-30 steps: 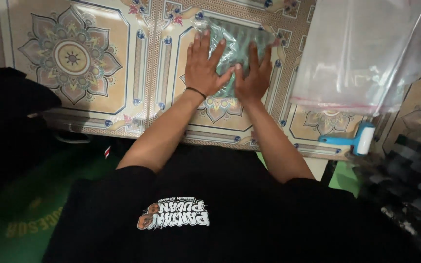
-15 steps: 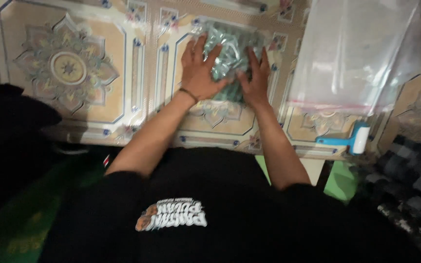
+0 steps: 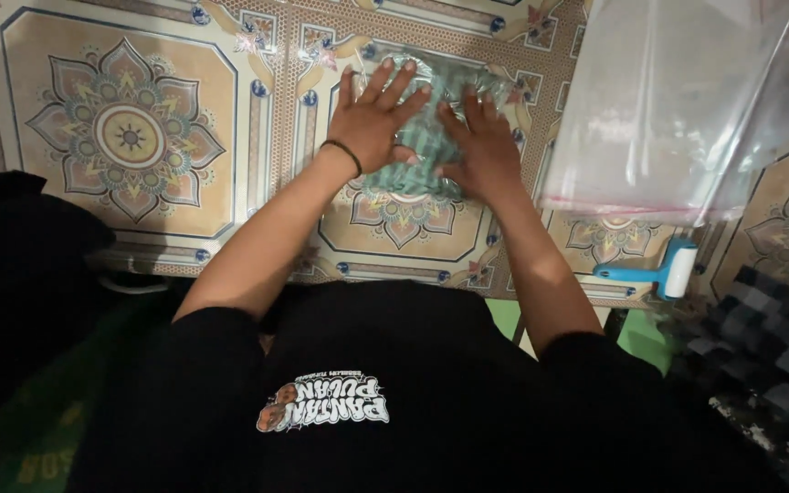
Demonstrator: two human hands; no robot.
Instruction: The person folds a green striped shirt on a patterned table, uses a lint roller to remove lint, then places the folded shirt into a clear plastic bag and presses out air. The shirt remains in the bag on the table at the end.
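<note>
Now: my left hand (image 3: 374, 123) and right hand (image 3: 478, 146), both flat, fingers spread, side by side, pressing green garment (image 3: 426, 128) already inside clear bag on tiled floor (image 3: 130, 137). Bag looks flattened; sealing not visible. Empty bags (image 3: 678, 100) and lint roller (image 3: 659, 272) wait right.

Blue lint roller (image 3: 664, 272), clear plastic bags (image 3: 678, 100)

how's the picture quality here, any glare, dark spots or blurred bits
Head view: light is even and sharp on the tiled floor and on both hands, left hand and right hand, pressed flat on the green packet; the clear plastic bag shows pale sheen; the black shirt and left edge fall into dark shadow; a pixelated blocky patch sits at lower right, beside the blue lint roller.
</note>
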